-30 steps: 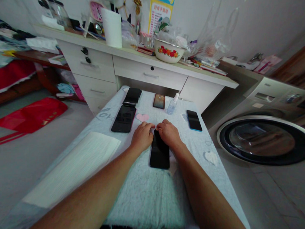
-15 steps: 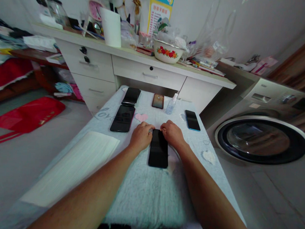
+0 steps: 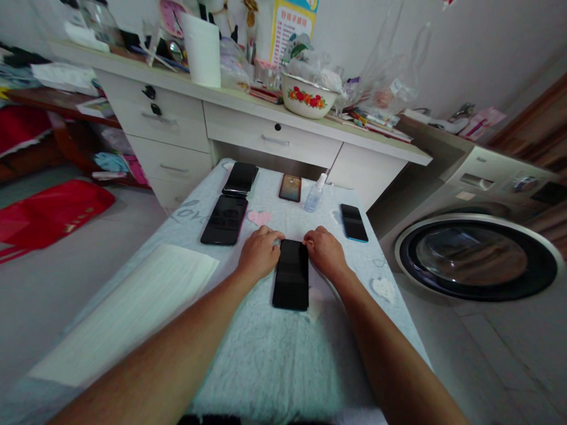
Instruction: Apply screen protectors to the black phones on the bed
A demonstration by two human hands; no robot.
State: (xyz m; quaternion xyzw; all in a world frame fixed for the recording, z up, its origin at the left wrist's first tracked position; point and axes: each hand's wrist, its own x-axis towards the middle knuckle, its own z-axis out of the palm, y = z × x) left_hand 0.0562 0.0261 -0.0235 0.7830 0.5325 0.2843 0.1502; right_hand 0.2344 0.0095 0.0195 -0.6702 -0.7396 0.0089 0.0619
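A black, rectangular, glass-faced smartphone (image 3: 291,276) lies flat in the middle of the pale blue, cloth-covered table (image 3: 259,366). The left hand (image 3: 258,252) is at its far left corner, the right hand (image 3: 326,252) at its far right corner. Both grips are curled; whether either pinches the smartphone's edge, I cannot tell. Toward the table's left edge lie a black phone with a pink rim (image 3: 224,220) and a long, pale rectangular sheet (image 3: 135,313). A clear plastic bottle with a white top (image 3: 314,196) stands near the far edge; a black phone with a blue rim (image 3: 354,223) lies by the right edge.
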